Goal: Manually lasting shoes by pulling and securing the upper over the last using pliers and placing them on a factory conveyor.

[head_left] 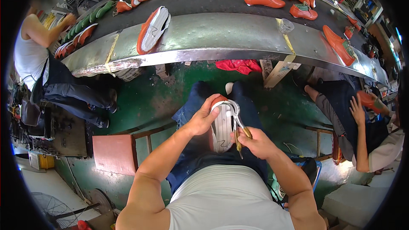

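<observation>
Right now the left grip [202, 120] is closed firmly over the toe of an orange-red shoe [221, 130], thumb pressed on the pale sole, fingers curled round the rim. At about five o'clock of that shoe, the right grip [257, 142] is folded round the brass-coloured handles of metal pincers [239, 119], which stand slightly parted. Their rounded head lies against the front of the sole; whether it bites the edge, I can't tell from where I stand. The shoe rests over the sitter's blue-trousered lap, sole up, toe to twelve o'clock and heel to six, so its long axis runs nearly straight away from the body. Ahead, on the metal desk [221, 34], another shoe [154, 30] lies sole up at eleven o'clock, slanting toward one; a clear cup [286, 26] sits at one o'clock.
</observation>
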The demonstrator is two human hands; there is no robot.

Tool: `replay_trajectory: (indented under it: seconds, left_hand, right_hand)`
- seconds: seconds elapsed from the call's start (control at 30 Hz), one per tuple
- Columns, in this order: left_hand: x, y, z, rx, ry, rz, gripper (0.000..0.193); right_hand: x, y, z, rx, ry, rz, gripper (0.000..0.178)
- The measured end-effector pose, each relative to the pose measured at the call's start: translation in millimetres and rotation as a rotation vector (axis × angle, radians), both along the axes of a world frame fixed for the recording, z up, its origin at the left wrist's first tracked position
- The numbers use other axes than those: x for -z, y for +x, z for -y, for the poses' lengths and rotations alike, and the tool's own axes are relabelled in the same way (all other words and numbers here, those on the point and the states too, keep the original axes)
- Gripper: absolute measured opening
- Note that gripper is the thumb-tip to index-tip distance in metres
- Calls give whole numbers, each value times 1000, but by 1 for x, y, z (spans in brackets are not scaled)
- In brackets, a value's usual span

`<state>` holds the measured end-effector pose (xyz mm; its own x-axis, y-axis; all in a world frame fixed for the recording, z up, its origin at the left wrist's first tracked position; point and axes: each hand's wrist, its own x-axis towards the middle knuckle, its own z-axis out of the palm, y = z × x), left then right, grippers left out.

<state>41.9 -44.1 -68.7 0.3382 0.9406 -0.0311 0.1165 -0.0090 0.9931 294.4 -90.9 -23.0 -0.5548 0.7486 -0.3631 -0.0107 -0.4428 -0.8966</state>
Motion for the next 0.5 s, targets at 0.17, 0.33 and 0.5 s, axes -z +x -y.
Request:
replay_trajectory:
  seconds: [0.17,0.33,0.5]
  left_hand:
    - [-7,7,-7,-31,-10,-63,52]
    - [33,-7,-28,-89,-238,366,50]
    - [31,-15,-49,-11,-606,475,75]
  right_hand:
    - [-28,9,-34,-105,-331,8,21]
    - [75,-6,-45,70,956,598,27]
    - [51,4,-81,-226,423,658,23]
